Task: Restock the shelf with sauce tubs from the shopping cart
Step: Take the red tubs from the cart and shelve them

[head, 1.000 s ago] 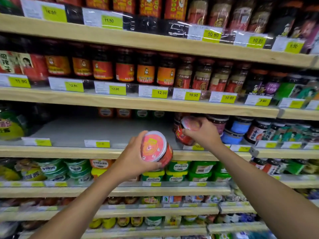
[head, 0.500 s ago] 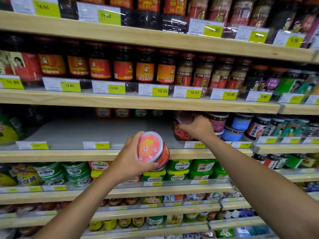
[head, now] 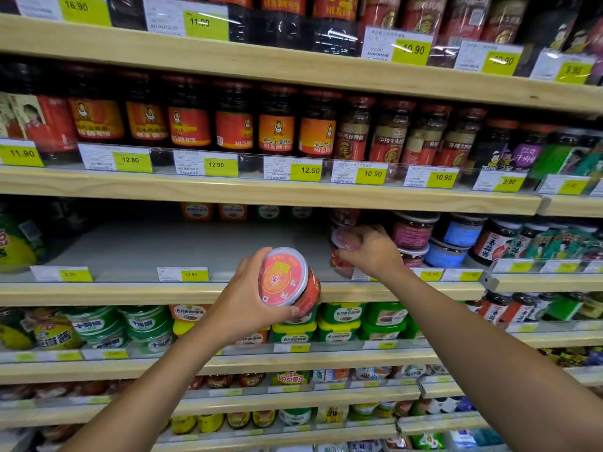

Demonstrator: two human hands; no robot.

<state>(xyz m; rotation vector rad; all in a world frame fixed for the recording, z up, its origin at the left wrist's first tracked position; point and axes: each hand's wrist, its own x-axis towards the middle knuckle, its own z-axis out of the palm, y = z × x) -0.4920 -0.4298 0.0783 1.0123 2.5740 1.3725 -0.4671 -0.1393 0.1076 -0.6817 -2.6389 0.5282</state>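
Note:
My left hand (head: 243,303) grips a red sauce tub (head: 288,278) with a clear lid, tilted with its lid towards me, in front of the shelf's wooden edge. My right hand (head: 372,252) reaches onto the grey shelf (head: 156,246) and holds a second red tub (head: 342,247) at the right end of the bare stretch, beside other jars. That tub is partly hidden by my fingers, and I cannot tell whether it rests on the shelf. The shopping cart is out of sight.
Pink and blue lidded jars (head: 456,236) stand right of my right hand. A few tubs (head: 228,212) sit at the back of the grey shelf. Chilli sauce jars (head: 277,128) fill the shelf above, green tubs (head: 342,321) the one below. Price tags (head: 182,274) line the edges.
My right hand has carried its tub further in onto the shelf and lowered it beside the jars. My left hand has kept its tub in about the same place.

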